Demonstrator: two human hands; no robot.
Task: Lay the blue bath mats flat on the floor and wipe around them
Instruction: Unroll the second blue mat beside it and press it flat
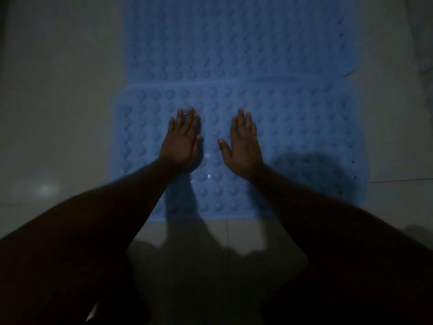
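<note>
Fingers (pixel 188 123) of the left hand (pixel 181 146) are stretching out straight and close together, gripping nothing, with the palm resting flat on the near blue mat (pixel 304 127). The right hand (pixel 244 146) is lying just beside it in the same way, fingers straight and thumb angling out toward the left hand. Both hands are sitting near the middle of this bumpy mat, which is lying flat on the pale tiled floor (pixel 58 113). A second blue mat (pixel 234 43) is lying beyond it, the two meeting along one edge; dim light is hiding whether they are overlapping.
</note>
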